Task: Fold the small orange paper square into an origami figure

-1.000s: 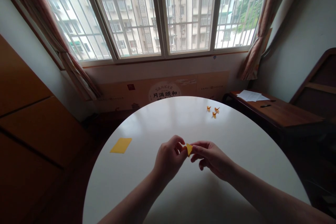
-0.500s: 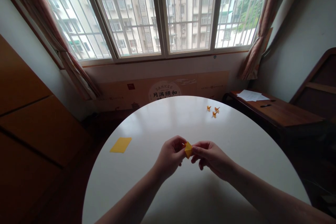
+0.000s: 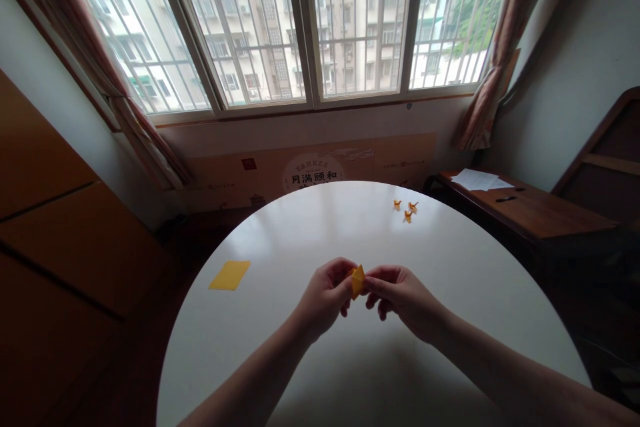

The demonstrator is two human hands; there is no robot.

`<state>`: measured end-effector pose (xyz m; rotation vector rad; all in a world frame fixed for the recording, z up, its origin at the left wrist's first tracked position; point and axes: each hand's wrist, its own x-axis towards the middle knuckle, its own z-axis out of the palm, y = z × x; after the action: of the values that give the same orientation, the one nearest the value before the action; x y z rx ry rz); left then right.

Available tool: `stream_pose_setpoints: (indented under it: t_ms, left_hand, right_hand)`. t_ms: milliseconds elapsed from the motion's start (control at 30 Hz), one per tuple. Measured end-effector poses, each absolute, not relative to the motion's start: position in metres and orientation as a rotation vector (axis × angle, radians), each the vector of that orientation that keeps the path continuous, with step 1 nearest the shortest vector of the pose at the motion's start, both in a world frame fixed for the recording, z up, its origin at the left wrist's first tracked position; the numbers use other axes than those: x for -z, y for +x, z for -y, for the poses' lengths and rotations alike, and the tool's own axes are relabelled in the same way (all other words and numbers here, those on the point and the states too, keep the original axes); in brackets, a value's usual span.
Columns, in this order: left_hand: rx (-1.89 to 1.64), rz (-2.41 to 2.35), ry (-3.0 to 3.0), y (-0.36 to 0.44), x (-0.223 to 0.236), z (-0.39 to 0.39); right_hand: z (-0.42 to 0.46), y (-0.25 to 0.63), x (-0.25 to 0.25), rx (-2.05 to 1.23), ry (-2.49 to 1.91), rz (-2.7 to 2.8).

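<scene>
A small folded piece of yellow paper [image 3: 358, 281], diamond-shaped from this side, is held up above the white round table [image 3: 300, 233]. My left hand [image 3: 327, 293] pinches its left side between thumb and fingers. From the right, my right hand [image 3: 400, 293] grips its other edge with thumb and forefinger, the lower fingers curled loosely beneath. Fingertips cover parts of the folds. To the left lies a flat stack or sheet of yellow paper [image 3: 230, 275]. Three small folded paper birds [image 3: 408, 216] stand near the table's far right edge.
A wooden side table [image 3: 555, 217] at the right carries white papers [image 3: 479, 179] and a small dark object [image 3: 505, 199]. Orange-brown cabinets [image 3: 55, 240] stand at the left. Beyond the table is a wall with a barred window [image 3: 360, 27] and tied curtains [image 3: 480, 107].
The folded paper has tilted slightly between my fingers, its top point leaning a little to the right. Both hands keep nearly the same place.
</scene>
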<state>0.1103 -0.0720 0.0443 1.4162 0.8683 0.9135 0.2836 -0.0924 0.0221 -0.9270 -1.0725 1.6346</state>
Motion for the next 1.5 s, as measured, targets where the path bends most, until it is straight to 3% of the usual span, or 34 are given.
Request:
stream_pose_setpoints:
  t_ms: [767,1500]
  left_hand:
    - [-1.126,-1.079,1.734,0.1084,-0.0416,0.0761]
    - [-0.998,-1.028,1.427,0.1113,-0.0388,0.0740]
  right_hand:
    - [0.0931,0.2837,-0.0257,-1.626,-0.913,1.005]
    - [0.0959,0.2791,-0.0228,-1.428,-0.882,1.134]
